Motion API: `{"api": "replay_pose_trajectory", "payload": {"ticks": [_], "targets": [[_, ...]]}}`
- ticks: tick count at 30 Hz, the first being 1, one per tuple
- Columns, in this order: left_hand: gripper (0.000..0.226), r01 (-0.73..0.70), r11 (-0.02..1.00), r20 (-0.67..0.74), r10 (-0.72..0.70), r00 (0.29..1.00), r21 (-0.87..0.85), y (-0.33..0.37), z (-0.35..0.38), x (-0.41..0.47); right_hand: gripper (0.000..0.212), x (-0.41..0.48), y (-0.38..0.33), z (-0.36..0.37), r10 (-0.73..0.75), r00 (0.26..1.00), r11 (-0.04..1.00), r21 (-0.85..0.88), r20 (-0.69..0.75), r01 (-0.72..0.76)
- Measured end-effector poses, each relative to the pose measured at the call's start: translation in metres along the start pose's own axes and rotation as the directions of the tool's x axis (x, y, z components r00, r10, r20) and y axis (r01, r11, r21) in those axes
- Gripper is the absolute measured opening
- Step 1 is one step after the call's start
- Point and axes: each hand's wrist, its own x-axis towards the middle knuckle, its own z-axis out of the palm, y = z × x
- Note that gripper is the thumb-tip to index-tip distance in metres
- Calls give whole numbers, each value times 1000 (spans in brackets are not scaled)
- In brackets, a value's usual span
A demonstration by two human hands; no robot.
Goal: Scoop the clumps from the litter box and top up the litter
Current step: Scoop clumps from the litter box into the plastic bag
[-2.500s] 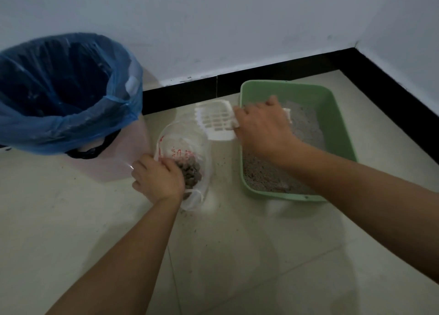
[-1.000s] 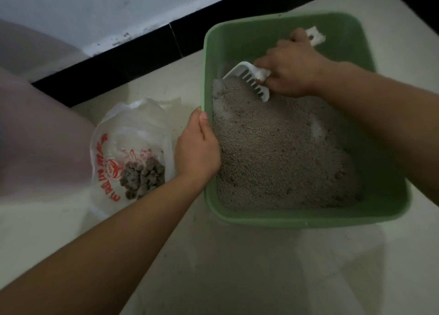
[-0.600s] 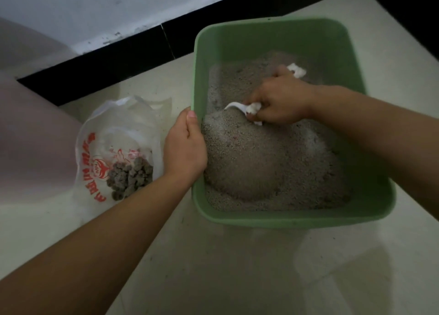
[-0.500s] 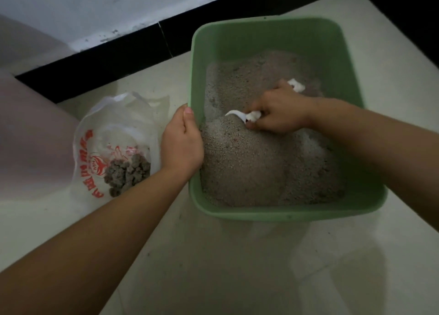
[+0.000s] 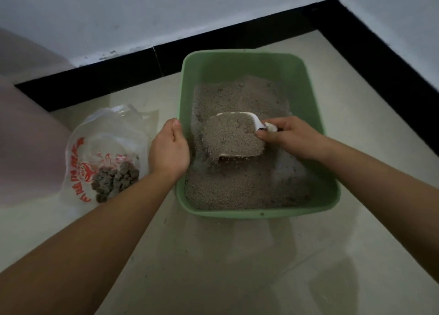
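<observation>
A green litter box (image 5: 259, 213) stands on the floor, holding grey litter (image 5: 242, 186). My right hand (image 5: 287, 136) grips the handle of a white scoop (image 5: 255, 121). The scoop is lifted just above the litter surface and heaped with grey litter. My left hand (image 5: 168, 148) grips the box's left rim, thumb on the inside wall. To the left of the box lies a clear plastic bag (image 5: 104, 134) with red print. Dark grey clumps (image 5: 114, 180) sit inside it.
A pale bin wall (image 5: 26, 134) fills the left edge, close to the bag. Black skirting (image 5: 237, 41) and white walls form a corner behind and to the right of the box. Cream floor tiles (image 5: 237, 267) spread in front.
The scoop has dragged through the litter toward me and risen out of it full. My left hand stays on the box rim. The view has pulled back slightly.
</observation>
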Motion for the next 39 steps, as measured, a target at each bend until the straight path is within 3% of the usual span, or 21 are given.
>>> {"api": "replay_pose_trajectory", "payload": {"ticks": [2,6,11,13,16,19,22,26,34,39], "targets": [[35,0,1000,3,-1,1000,19,0,0,0,46,-5,2,-3,14,997,1000,13,-69,-13],[38,3,998,2,-3,1000,65,0,-1,1,17,-22,-1,-4,-7,978,999,-45,-208,-3],[41,12,988,-21,-9,1000,157,5,-6,-5,12,-43,-3,3,4,966,993,-113,-259,-35],[39,18,984,-25,-14,1000,175,9,-8,-12,13,-49,-4,3,38,961,998,-41,-274,-51],[37,34,987,-8,-33,999,154,5,-10,-27,21,-53,-8,5,25,964,983,-167,-266,-71],[36,-19,994,31,16,999,103,-1,-10,-43,22,-61,-11,4,23,935,996,-69,-354,-51],[37,-29,998,29,28,999,62,-5,-8,-48,25,-66,-13,9,25,942,980,-178,-334,-89],[35,-7,997,8,6,1000,76,-4,-7,-47,24,-69,-12,16,34,934,992,-99,-356,-74],[34,12,995,0,-12,1000,96,-4,-9,-47,25,-79,-6,13,-104,925,976,-218,-366,23],[34,14,993,-8,-13,1000,119,-4,-9,-47,27,-100,10,20,-36,918,971,-231,-396,-62]]}}
